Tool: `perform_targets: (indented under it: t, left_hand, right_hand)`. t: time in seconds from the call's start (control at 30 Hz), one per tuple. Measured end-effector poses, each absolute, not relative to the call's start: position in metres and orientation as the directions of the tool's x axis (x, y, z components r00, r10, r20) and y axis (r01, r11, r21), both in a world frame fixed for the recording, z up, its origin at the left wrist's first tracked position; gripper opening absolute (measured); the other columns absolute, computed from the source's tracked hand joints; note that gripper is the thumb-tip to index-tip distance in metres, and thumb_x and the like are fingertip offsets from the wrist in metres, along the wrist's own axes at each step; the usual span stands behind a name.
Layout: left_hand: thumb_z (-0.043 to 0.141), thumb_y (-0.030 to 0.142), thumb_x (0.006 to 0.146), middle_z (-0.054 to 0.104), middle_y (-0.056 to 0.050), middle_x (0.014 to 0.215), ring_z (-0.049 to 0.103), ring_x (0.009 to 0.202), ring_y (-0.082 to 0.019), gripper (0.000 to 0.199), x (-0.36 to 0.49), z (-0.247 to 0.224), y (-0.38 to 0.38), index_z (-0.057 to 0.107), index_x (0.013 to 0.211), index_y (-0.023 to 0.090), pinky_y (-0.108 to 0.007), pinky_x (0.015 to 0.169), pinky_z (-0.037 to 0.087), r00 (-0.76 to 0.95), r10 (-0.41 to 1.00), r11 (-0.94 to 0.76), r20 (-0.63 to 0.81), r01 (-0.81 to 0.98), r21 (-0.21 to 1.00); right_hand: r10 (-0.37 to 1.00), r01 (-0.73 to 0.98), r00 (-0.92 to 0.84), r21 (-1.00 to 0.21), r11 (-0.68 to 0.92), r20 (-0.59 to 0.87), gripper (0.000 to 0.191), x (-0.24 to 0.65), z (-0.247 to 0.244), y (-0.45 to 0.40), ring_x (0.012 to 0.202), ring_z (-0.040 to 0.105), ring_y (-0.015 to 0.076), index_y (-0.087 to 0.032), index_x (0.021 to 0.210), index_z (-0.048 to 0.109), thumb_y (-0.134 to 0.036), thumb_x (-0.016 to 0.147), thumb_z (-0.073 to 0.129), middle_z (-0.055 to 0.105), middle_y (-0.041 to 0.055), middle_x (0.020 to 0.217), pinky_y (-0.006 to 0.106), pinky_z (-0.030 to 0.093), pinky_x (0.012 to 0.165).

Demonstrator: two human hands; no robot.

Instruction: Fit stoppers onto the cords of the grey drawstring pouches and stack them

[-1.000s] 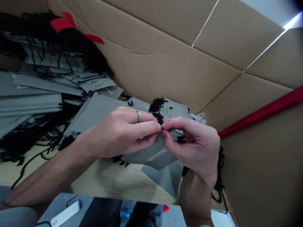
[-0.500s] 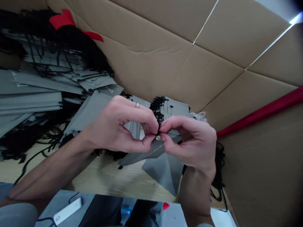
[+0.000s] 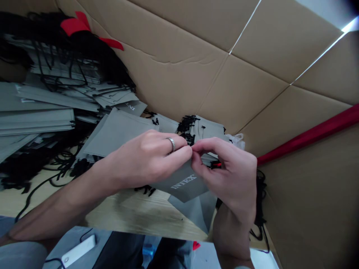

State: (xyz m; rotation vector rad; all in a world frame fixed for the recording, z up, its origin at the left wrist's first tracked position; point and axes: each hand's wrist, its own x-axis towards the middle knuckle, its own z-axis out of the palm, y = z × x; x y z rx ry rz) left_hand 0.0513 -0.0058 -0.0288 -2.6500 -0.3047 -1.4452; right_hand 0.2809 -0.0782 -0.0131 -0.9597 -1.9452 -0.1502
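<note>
Here, both hands meet at the centre of the view over a wooden table (image 3: 134, 213); the left hand (image 3: 146, 160), a ring (image 3: 171, 144) on one finger, comes in from eight o'clock, and the right hand (image 3: 232, 175) rises from five o'clock; their fingertips (image 3: 187, 151) touch at one spot, pinched together on the upper edge of a flat grey bag (image 3: 182, 185) printed with white lettering. What sits between the fingertips is too small to see, though it is likely a bit of black cord; so both hands are clamped on the bag's edge, not apart. The bag hangs tilted just above the table, its lower corner near another grey piece (image 3: 196, 211) lying under it.

Toward nine and ten o'clock a heap of like grey bags (image 3: 50, 108) lies stacked, tangled with black cords (image 3: 42, 164); a red scrap (image 3: 73, 26) rests on top at eleven. Directly behind the hands, at twelve, a smaller stack with black cord ends (image 3: 187, 125) stands against the cardboard wall (image 3: 196, 48); a red bar (image 3: 308, 136) runs off toward three o'clock. At seven, below the table edge, a white device (image 3: 78, 250) lies on the lap.

The risk, as I judge it: the grip is only at the fingertips, so a slip could drop the bag or let the cord pull back out; loose cords nearby could also snag a wrist and drag the stack.
</note>
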Motion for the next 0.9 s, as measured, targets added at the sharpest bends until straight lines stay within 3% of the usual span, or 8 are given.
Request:
perform_targets:
  t: [0.07,0.13,0.27,0.47,0.57,0.67,0.77,0.9]
  left_hand:
    - [0.067,0.013,0.116,0.085,-0.002,0.089,0.083,0.075,-0.018,0.026,0.053,-0.031,-0.005,0.069,0.092,0.023,-0.031,0.065,0.062,0.510,0.043,-0.957,0.859,0.268,-0.112]
    - [0.073,0.015,0.114,0.086,0.000,0.090,0.081,0.073,-0.017,0.018,0.052,-0.032,-0.006,0.071,0.098,0.024,-0.031,0.068,0.063,0.469,0.053,-0.950,0.882,0.297,-0.101]
    - [0.081,0.014,0.104,0.086,0.006,0.085,0.080,0.070,-0.013,0.015,0.051,-0.028,-0.008,0.075,0.100,0.027,-0.027,0.067,0.063,0.388,0.197,-0.964,0.900,0.244,0.106]
    - [0.088,0.006,0.090,0.083,0.006,0.077,0.081,0.066,-0.012,0.022,0.055,-0.023,0.000,0.076,0.090,0.025,-0.023,0.062,0.065,0.354,0.294,-0.934,0.888,-0.088,0.345]
    - [0.085,0.007,0.089,0.085,0.003,0.078,0.080,0.064,-0.014,0.021,0.057,-0.024,0.005,0.078,0.091,0.027,-0.024,0.060,0.066,0.382,0.360,-0.865,0.851,-0.206,0.458]
    - [0.085,0.005,0.086,0.088,0.003,0.083,0.081,0.066,-0.014,0.024,0.058,-0.024,0.007,0.080,0.093,0.028,-0.024,0.062,0.068,0.428,0.396,-0.780,0.812,-0.311,0.544]
    - [0.088,0.009,0.092,0.088,0.005,0.084,0.082,0.069,-0.013,0.021,0.056,-0.024,0.003,0.079,0.096,0.027,-0.024,0.067,0.069,0.383,0.359,-0.880,0.851,-0.164,0.445]
    - [0.088,0.015,0.105,0.091,0.005,0.098,0.088,0.083,-0.014,0.016,0.053,-0.026,-0.007,0.078,0.108,0.027,-0.027,0.080,0.073,0.339,0.139,-0.970,0.930,0.236,0.059]
  right_hand:
    - [0.515,0.694,-0.289,-0.194,0.693,0.807,0.022,0.278,-0.013,-0.079,0.083,0.084,0.0165,-0.023,0.104,0.080,-0.002,0.106,0.074,0.087,0.0016,0.095,0.030,0.072,0.079]
    - [0.456,0.683,-0.302,-0.144,0.716,0.837,0.023,0.276,-0.013,-0.077,0.084,0.082,0.0169,-0.023,0.103,0.079,-0.001,0.108,0.073,0.087,0.0025,0.094,0.031,0.072,0.079]
    - [0.329,0.587,-0.309,-0.093,0.805,0.892,0.025,0.275,-0.014,-0.071,0.084,0.081,0.0180,-0.020,0.104,0.079,0.004,0.106,0.076,0.086,0.0047,0.094,0.033,0.072,0.079]
    - [0.238,0.501,-0.269,-0.075,0.862,0.933,0.029,0.272,-0.015,-0.062,0.081,0.083,0.0184,-0.021,0.106,0.082,0.007,0.099,0.078,0.086,0.0041,0.092,0.032,0.072,0.074]
    - [0.250,0.448,-0.218,-0.131,0.884,0.944,0.031,0.272,-0.017,-0.060,0.079,0.083,0.0184,-0.024,0.106,0.085,0.005,0.097,0.079,0.086,0.0021,0.090,0.032,0.072,0.071]
    - [0.346,0.397,-0.193,-0.249,0.883,0.918,0.029,0.274,-0.018,-0.060,0.079,0.083,0.0192,-0.028,0.106,0.085,-0.001,0.097,0.079,0.088,0.0008,0.092,0.035,0.073,0.070]
    - [0.408,0.469,-0.171,-0.289,0.834,0.897,0.030,0.276,-0.019,-0.062,0.082,0.084,0.0215,-0.032,0.107,0.083,-0.004,0.099,0.079,0.087,-0.0003,0.093,0.039,0.073,0.072]
    - [0.393,0.577,-0.146,-0.245,0.779,0.908,0.034,0.274,-0.019,-0.067,0.084,0.085,0.0244,-0.035,0.110,0.083,-0.003,0.100,0.080,0.088,0.0006,0.094,0.043,0.075,0.075]
